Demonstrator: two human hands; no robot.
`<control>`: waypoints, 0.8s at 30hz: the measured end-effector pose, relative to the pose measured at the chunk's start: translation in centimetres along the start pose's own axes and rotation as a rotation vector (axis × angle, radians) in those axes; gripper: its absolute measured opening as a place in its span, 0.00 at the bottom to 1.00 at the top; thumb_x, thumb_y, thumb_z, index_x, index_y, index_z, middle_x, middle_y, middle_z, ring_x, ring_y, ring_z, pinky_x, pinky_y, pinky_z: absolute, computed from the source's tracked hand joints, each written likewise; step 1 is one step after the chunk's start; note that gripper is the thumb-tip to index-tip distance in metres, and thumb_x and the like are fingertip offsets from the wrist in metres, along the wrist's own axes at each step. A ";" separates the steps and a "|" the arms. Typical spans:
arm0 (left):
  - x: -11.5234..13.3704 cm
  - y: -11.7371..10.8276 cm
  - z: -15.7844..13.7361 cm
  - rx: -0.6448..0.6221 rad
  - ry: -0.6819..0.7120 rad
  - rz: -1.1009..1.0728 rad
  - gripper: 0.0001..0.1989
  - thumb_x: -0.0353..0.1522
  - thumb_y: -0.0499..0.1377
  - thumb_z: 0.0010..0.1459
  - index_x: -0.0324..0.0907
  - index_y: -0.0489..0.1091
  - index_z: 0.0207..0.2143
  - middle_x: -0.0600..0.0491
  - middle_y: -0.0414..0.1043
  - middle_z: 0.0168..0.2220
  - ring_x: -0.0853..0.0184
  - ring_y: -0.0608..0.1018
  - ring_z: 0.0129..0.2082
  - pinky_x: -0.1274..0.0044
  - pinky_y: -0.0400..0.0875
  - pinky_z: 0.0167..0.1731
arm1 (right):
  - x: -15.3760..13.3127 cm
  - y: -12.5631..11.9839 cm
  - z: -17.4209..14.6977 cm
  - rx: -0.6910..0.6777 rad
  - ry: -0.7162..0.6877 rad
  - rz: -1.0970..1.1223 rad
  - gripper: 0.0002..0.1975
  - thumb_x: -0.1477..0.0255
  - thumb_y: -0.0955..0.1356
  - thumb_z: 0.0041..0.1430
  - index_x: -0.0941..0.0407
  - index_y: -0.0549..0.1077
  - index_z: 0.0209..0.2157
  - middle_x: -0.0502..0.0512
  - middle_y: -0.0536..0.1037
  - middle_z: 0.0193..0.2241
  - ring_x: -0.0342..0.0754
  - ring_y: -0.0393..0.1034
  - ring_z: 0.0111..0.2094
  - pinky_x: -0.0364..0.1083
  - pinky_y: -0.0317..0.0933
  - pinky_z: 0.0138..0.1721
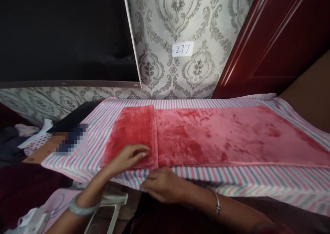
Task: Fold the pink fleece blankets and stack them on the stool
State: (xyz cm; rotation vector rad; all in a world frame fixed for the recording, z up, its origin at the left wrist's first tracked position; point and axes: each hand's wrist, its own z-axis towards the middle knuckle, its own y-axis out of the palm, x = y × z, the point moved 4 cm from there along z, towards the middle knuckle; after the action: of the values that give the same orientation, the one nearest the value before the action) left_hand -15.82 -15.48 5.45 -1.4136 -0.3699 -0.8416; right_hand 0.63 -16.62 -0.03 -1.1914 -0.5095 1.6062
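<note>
A long red-and-pink plush blanket [232, 137] lies on a worktop [100, 124] draped in pink, grey and white stripes, its left end doubled into a thick red folded block [131, 127]. From that folded block, the flat length stretches rightward, its long axis running side to side across the person's front. The left hand [127, 157] is over the block's near right corner, fingers loosely curled, thumb apart, apparently empty; contact is unclear. The right hand [165, 185] sits just in front of the block, fingers bent; whether they pinch anything cannot be told. Of the 2 hands, the left is nearer the block.
</note>
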 end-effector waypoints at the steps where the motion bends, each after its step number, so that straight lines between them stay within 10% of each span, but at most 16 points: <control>1: -0.7 -0.9 0.8 0.084 -0.026 -0.012 0.15 0.38 0.54 0.63 0.44 0.77 0.44 0.49 0.81 0.42 0.61 0.81 0.43 0.69 0.75 0.46 | 0.7 -1.2 -0.2 0.045 0.030 -0.022 0.12 0.72 0.62 0.66 0.53 0.78 0.37 0.52 0.78 0.29 0.44 0.71 0.30 0.42 0.64 0.34; 6: -5.0 -4.0 8.4 0.218 -0.055 0.255 0.22 0.39 0.53 0.62 0.38 0.72 0.53 0.41 0.74 0.56 0.57 0.75 0.56 0.64 0.68 0.57 | 4.5 -4.8 2.4 0.255 0.213 -0.085 0.19 0.69 0.61 0.69 0.56 0.70 0.58 0.63 0.73 0.56 0.54 0.65 0.58 0.55 0.60 0.58; 12: -8.9 -4.2 17.4 0.155 -0.306 0.547 0.28 0.37 0.55 0.61 0.34 0.63 0.61 0.33 0.59 0.66 0.51 0.63 0.66 0.58 0.58 0.63 | 5.7 -1.1 3.0 -0.087 0.325 -0.103 0.28 0.58 0.61 0.69 0.50 0.59 0.67 0.57 0.56 0.69 0.56 0.44 0.70 0.62 0.43 0.67; 19: -10.0 1.4 18.4 0.138 -0.376 0.646 0.33 0.41 0.48 0.66 0.37 0.51 0.69 0.38 0.48 0.71 0.51 0.50 0.71 0.52 0.39 0.67 | 5.2 -0.4 1.7 -0.045 0.332 -0.094 0.28 0.55 0.56 0.71 0.49 0.59 0.67 0.54 0.57 0.69 0.53 0.45 0.70 0.58 0.39 0.69; 24: -9.7 0.9 17.8 0.260 -0.380 0.705 0.34 0.43 0.51 0.64 0.33 0.55 0.66 0.37 0.53 0.69 0.54 0.57 0.68 0.62 0.50 0.65 | 5.3 -0.3 1.9 0.101 0.374 -0.108 0.25 0.56 0.62 0.68 0.47 0.64 0.63 0.55 0.62 0.66 0.57 0.51 0.65 0.61 0.48 0.63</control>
State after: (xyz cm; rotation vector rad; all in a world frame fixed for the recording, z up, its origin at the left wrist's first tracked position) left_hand -17.23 4.33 1.00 -1.3211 -0.2266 0.0508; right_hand -0.78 -11.34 -1.40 -1.3249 -0.2440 1.2630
